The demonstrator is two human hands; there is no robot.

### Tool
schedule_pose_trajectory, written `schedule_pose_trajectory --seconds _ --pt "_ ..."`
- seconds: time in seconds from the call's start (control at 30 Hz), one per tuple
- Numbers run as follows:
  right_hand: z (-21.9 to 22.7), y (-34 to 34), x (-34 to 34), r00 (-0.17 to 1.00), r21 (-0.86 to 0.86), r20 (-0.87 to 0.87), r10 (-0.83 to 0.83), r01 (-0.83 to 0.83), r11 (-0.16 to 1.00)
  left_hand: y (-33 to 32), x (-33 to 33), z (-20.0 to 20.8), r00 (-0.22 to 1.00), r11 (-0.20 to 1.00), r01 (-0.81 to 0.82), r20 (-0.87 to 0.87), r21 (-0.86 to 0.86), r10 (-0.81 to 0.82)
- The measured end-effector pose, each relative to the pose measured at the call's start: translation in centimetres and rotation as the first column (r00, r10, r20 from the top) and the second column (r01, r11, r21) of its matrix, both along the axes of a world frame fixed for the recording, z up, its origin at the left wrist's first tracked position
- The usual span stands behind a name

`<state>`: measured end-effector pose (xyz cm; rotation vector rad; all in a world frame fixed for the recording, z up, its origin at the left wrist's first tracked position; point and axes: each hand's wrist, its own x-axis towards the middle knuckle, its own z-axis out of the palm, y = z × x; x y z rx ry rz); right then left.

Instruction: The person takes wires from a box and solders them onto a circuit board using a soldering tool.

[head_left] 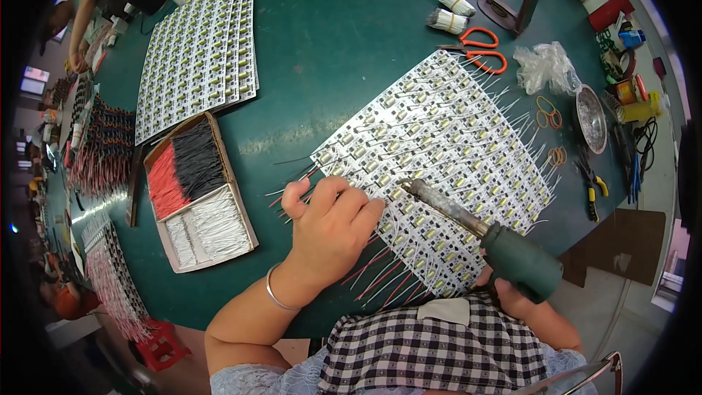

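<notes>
A white sheet of small circuit boards [468, 132], with rows of components and many thin wires, lies slanted on the green table. My left hand [329, 219] is closed over its left edge, fingers curled down among the wires. Its fingertips are hidden, so what they pinch does not show. Red and white wire ends [380, 271] stick out beside that hand. My right hand [515, 301], partly covered by the handle, grips a soldering iron [523, 260] with a thick green handle. The iron's tip is over the sheet, just right of my left fingers.
To the left are a cardboard box [250, 238] of red, black and white wires and stacked board sheets [197, 58]. Orange-handled scissors [482, 51], wire bundles [447, 18], an iron stand [512, 14], a plastic bag [547, 67], a metal dish [591, 121] and pliers [592, 190] stand around the right.
</notes>
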<state>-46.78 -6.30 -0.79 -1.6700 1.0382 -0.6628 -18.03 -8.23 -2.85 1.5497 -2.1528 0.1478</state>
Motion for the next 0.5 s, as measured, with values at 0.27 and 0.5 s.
schedule_pose_trajectory --seconds 0.27,0.5 --pt "-0.6 0.4 -0.8 0.991 0.182 0.135 0.016 -0.040 0.982 0.0 -0.1 0.3 0.999 1.000 0.010 0.047 0.002 -0.010" --pt "-0.6 0.9 -1.8 0.972 0.125 0.195 -0.128 0.105 0.987 0.6 -0.2 2.2 0.998 0.996 -0.060 -0.002 -0.066 0.060"
